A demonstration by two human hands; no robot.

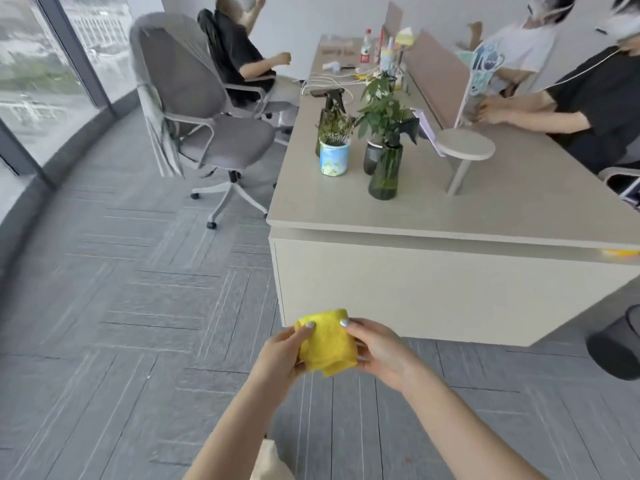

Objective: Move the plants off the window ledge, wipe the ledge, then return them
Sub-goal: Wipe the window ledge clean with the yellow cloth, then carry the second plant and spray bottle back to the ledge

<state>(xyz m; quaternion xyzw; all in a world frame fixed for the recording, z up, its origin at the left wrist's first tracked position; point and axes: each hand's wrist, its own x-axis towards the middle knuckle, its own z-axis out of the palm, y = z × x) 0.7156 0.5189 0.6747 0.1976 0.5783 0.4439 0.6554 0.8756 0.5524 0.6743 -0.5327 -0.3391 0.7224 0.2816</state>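
A folded yellow cloth [327, 342] hangs over the grey carpet in front of the desk, gripped from both sides. My left hand [282, 355] pinches its left edge and my right hand [379, 351] holds its right edge. Three plants stand together on the beige desk [502, 209]: a small plant in a blue-and-white pot [334, 157], a leafy plant in a dark round pot [373, 155], and cuttings in a tall green glass vase [384, 174]. The window ledge [65, 157] curves along the left, far from my hands.
A grey office chair [194, 109] stands between the ledge and the desk. Three people sit at the desk further back. A round white stand [465, 147], a dark green spray bottle [330, 109], cables and bottles sit on the desk. A black bin [616, 344] stands at right.
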